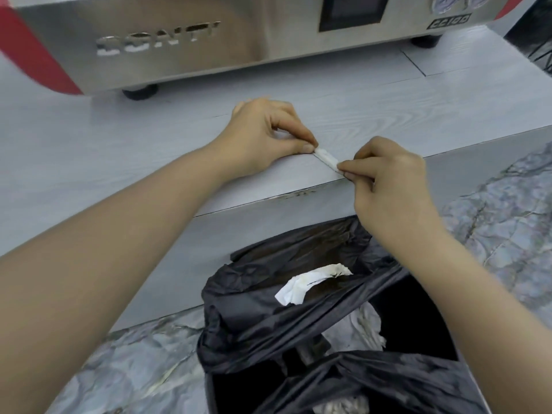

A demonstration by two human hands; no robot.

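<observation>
Right below us gapes the black bin bag (268,318), a stained crumpled paper (310,283) lying on its folds. Above it, at the front edge of the counter (119,150), we hold a small white strip (327,158), perhaps a sachet or a rolled bit of paper. We cannot tell which.

Our left hand (263,135) pinches its far end between thumb and forefinger, heel resting on the counter. Our right hand (391,180) pinches the near end the same way, so the strip spans the short gap between the two sets of fingertips, low over the counter edge.

We judge the work as barely begun: the strip looks whole, not yet torn or opened, and nothing from it has gone into the bag.

Behind our hands a steel machine (209,40) stands on the counter, and a marbled floor (134,354) surrounds the bin.
</observation>
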